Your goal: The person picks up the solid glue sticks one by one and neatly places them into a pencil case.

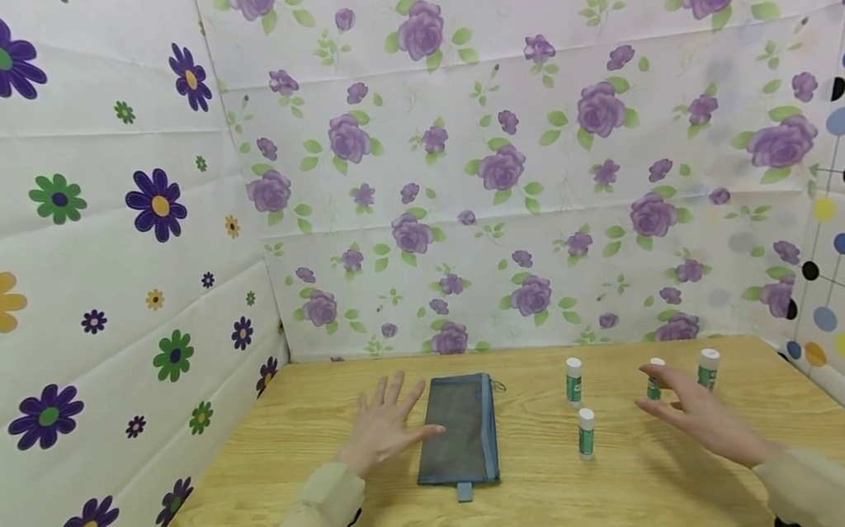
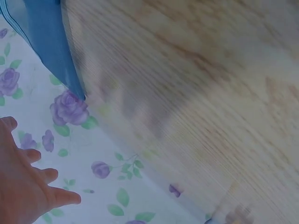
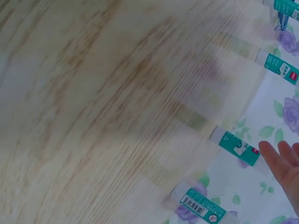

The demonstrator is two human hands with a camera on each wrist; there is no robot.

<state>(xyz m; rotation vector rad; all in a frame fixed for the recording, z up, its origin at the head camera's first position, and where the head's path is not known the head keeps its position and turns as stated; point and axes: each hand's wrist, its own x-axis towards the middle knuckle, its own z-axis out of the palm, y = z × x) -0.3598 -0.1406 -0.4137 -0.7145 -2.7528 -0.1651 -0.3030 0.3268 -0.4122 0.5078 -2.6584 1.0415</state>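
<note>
A blue zippered mesh pouch (image 1: 454,431) lies flat on the table, with a tab at its near end and a small cord loop at the far corner. My left hand (image 1: 387,428) is spread beside it, its thumb reaching over the pouch's left edge; whether it touches cannot be told. Several green glue sticks with white caps stand upright to the right. My right hand (image 1: 703,423) hovers with thumb and fingers apart, just in front of the middle glue stick (image 1: 654,386), partly hiding it. In the right wrist view its fingertips overlap the end of that glue stick (image 3: 237,147).
One glue stick (image 1: 708,370) stands behind the right hand, another (image 1: 574,382) farther left, and a third (image 1: 587,434) nearer the front. Floral sheets (image 1: 460,169) wall the wooden table (image 1: 546,502) at the back and sides.
</note>
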